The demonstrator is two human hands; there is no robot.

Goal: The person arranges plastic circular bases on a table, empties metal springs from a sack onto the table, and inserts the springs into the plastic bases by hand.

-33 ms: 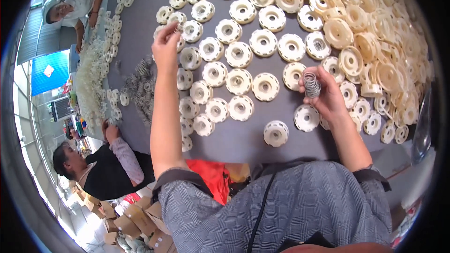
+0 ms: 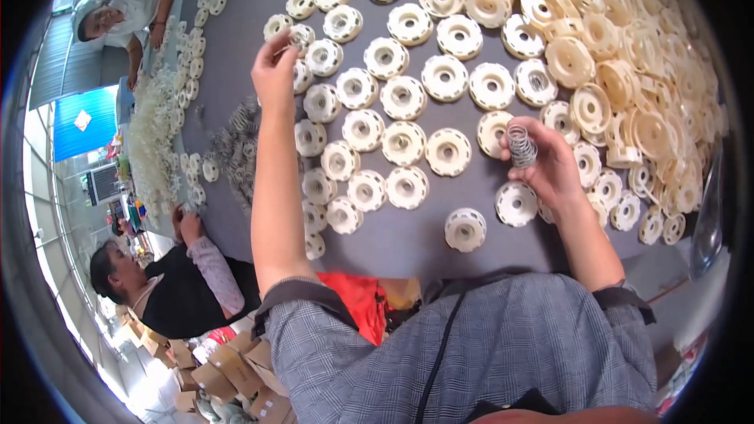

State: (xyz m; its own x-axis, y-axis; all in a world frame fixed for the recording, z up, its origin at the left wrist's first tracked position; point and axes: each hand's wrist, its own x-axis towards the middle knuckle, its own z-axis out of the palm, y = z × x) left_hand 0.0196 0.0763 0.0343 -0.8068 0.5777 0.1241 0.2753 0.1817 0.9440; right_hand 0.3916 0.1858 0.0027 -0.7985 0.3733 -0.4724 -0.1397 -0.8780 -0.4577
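Observation:
My right hand is closed around some metal coil springs, held over the table's near right side. Stretched out to the far left, my left hand pinches a thin coil spring at its fingertips, right at a cream round plastic part. Between my hands lie rows of cream ring-shaped plastic parts with notched rims. Several of them have a spring sitting in the middle, such as one part. One notched part stands apart near the front edge.
A large heap of cream plastic rings covers the right side. Left of my left forearm is a pile of loose springs. Farther left lies a heap of clear small parts, where two other people work. Cardboard boxes stand at lower left.
My left hand has shifted very slightly up and left with the spring at its fingertips. The parts on the table appear slightly lower in view. My right hand keeps its hold.

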